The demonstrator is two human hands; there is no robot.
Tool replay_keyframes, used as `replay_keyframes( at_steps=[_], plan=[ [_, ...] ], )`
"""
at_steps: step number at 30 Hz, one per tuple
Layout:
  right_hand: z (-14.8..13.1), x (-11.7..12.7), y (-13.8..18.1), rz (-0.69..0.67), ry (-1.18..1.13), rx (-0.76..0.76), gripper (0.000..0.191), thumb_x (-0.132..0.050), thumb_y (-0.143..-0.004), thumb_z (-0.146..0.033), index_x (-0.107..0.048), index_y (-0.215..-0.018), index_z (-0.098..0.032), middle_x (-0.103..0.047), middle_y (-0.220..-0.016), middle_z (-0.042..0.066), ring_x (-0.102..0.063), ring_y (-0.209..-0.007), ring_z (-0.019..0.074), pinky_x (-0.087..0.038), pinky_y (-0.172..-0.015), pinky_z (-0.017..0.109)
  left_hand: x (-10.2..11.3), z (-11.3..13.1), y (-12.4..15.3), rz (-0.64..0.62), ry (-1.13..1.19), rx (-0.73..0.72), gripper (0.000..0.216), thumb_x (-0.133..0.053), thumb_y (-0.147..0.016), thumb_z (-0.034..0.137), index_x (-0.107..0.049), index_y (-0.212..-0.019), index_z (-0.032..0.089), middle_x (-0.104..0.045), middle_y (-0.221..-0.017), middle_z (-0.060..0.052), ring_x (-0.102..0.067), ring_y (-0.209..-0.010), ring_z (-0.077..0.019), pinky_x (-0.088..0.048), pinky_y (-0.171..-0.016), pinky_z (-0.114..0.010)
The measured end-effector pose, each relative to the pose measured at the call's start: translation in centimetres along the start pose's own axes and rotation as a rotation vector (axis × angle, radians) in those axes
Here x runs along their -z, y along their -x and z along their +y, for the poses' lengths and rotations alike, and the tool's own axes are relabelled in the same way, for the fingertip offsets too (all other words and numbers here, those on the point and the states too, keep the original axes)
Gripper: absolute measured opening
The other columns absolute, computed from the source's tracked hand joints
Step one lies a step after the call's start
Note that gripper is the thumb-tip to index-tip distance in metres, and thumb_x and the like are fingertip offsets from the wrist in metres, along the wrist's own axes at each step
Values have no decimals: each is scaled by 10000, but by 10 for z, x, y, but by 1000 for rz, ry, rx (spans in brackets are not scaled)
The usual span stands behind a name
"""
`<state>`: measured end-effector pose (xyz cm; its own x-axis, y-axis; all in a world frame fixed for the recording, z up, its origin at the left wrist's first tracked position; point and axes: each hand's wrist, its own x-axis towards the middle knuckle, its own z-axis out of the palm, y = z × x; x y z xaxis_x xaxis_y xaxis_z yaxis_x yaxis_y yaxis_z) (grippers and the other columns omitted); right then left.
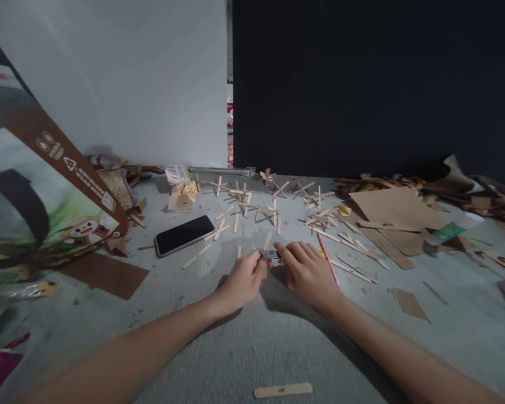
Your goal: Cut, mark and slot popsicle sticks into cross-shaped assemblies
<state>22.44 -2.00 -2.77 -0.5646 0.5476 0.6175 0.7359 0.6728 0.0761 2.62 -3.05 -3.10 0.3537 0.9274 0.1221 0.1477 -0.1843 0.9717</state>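
Stick (268, 241) pokes up between the two hands, around the middle of the table (235, 348), with its lower end hidden behind a bit of metal blade (271, 255). Left hand (246, 276) is curled closed, thumb and finger seemingly pinching that lower end, though the exact contact is hard to see. Right hand (305, 269) is closed too, fingers bent over the blade, probably so it sits steady right up against the wood. Can't tell how much of a handle is under that palm.

Both forearms come in low, I'd guess to keep things stable. Phone (185, 235) lies off to the left, away from the elbows, glossy black and flat. Crosses (280, 189) made of sticks are grouped toward the back, maybe just to leave working room up front.

Texture-wise: pale, thin, flat wood, with a round-ended spare (283, 390) near the front that has a dark mark in its middle. Cardboard (398, 207) on the right is matt brown and stiff-looking, and the table is grey and scuffed
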Motion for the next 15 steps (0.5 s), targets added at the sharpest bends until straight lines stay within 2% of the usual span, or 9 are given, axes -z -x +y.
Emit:
replay_keyframes(
  at_steps=[9, 12, 15],
  plan=[
    [-3, 6, -1, 65, 37, -3, 390, -474, -876, -20, -602, -1225, -140, -678, -856, 84, -595, -755, 257, -449, -687, 370, 0, 6, 0, 31, 38, 18, 328, -504, -995, 493, -556, -891, 186, -397, -617, 71, -340, -540, -112, -274, -550, -250],
    [-2, 7, -1, 97, -16, -32, 321, -441, -920, -33, -600, -1171, -156, -684, -837, 76, -629, -730, 243, -468, -669, 350, 0, 4, -1, 26, 113, 50, 403, -506, -993, 577, -543, -894, 188, -390, -618, 78, -311, -519, -99, -241, -510, -239],
    [-1, 6, -1, 109, -109, -61, 264, -414, -981, -64, -581, -1149, -180, -701, -856, 71, -670, -749, 232, -493, -671, 327, 0, 4, -1, -38, 254, 68, 483, -506, -974, 675, -525, -924, 195, -341, -580, 106, -273, -486, -92, -214, -479, -233]
  ],
)
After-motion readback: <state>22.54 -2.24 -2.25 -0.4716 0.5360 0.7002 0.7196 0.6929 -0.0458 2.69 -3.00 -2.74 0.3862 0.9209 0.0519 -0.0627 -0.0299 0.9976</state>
